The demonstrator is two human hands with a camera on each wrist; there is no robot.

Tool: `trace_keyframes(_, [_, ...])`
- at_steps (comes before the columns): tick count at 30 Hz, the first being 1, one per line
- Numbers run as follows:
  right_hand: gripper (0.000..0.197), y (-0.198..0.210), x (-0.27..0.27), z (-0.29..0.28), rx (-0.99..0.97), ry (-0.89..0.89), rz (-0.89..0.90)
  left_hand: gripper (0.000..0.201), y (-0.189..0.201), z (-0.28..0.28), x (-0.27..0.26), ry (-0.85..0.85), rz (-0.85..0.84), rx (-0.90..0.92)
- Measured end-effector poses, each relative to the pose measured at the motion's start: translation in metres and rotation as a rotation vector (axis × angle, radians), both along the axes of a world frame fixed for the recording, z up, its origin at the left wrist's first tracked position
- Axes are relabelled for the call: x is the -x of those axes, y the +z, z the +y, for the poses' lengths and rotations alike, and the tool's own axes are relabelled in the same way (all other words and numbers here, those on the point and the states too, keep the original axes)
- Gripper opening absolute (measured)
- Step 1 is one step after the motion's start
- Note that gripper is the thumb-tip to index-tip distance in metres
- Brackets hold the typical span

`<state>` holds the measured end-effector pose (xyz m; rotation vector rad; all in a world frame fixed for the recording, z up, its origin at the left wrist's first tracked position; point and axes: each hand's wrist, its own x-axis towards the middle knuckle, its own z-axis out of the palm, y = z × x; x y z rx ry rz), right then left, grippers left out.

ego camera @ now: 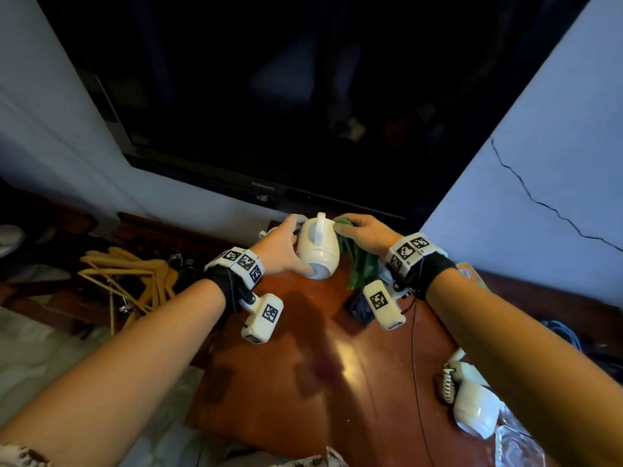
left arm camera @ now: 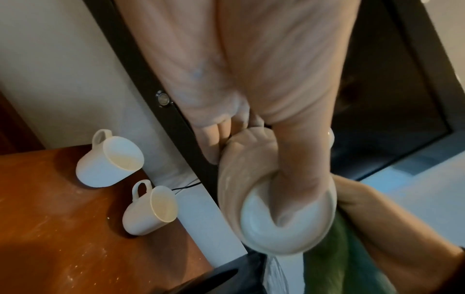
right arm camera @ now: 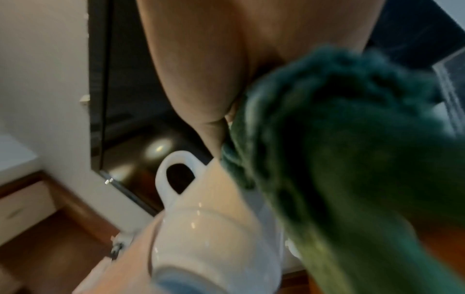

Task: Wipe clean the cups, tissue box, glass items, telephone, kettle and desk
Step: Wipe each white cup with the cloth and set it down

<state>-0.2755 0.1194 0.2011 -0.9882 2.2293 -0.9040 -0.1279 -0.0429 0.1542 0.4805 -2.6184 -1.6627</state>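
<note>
My left hand [ego camera: 286, 244] grips a white ceramic cup [ego camera: 318, 246] tipped on its side above the back of the brown desk [ego camera: 337, 365], thumb on its base [left arm camera: 289, 214], handle up. My right hand [ego camera: 364, 235] holds a green cloth [ego camera: 359, 266] against the cup's right side; the cloth [right arm camera: 352, 139] hangs down over the desk. Two more white cups [left arm camera: 110, 159] [left arm camera: 151, 208] lie on their sides on the desk by the wall. A white telephone handset [ego camera: 472, 409] with a coiled cord lies at the desk's right edge.
A large dark TV screen [ego camera: 269, 96] hangs on the wall just behind the cup. Wooden hangers [ego camera: 128, 274] are piled left of the desk. A black cable [ego camera: 416, 365] runs across the desk's right side, and clear plastic [ego camera: 515, 443] lies at the near right corner.
</note>
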Motion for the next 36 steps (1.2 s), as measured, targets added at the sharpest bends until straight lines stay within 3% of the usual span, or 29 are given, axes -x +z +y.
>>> trace_keyframes(4, [0.021, -0.013, -0.002, -0.026, -0.046, -0.019, -0.12, 0.125, -0.018, -0.037, 0.002, -0.105, -0.091, -0.116])
trace_keyframes(7, [0.019, -0.031, -0.008, -0.049, -0.074, -0.109, -0.142, 0.118, -0.032, -0.061, 0.003, -0.172, -0.135, 0.003])
trace_keyframes(9, [0.017, -0.044, -0.015, -0.064, -0.122, -0.168, -0.124, 0.098, -0.042, -0.075, 0.004, -0.17, -0.168, -0.002])
trace_keyframes(13, [0.017, -0.07, -0.032, -0.088, -0.311, -0.157, 0.087, 0.036, -0.059, -0.096, 0.007, -0.029, -0.153, -0.135])
trace_keyframes(15, [0.015, -0.08, -0.042, -0.096, -0.384, -0.152, 0.155, 0.021, -0.063, -0.102, 0.009, 0.014, -0.194, -0.2])
trace_keyframes(18, [0.017, -0.094, -0.053, -0.106, -0.421, -0.168, 0.148, 0.021, -0.075, -0.109, 0.013, 0.066, -0.352, -0.362])
trace_keyframes(23, [0.013, -0.112, -0.061, -0.122, -0.488, -0.139, 0.187, 0.022, -0.107, -0.115, 0.019, 0.031, -0.464, -0.389])
trace_keyframes(30, [0.018, -0.139, -0.049, -0.135, -0.465, -0.204, -0.081, 0.01, -0.139, -0.133, 0.02, -0.007, -0.442, -0.311])
trace_keyframes(33, [0.016, -0.145, -0.039, -0.135, -0.414, -0.355, -0.053, 0.002, -0.151, -0.14, 0.018, -0.008, -0.39, -0.251])
trace_keyframes(36, [0.02, -0.153, -0.029, -0.135, -0.509, -0.439, -0.105, 0.005, -0.162, -0.147, 0.018, -0.049, -0.366, -0.194])
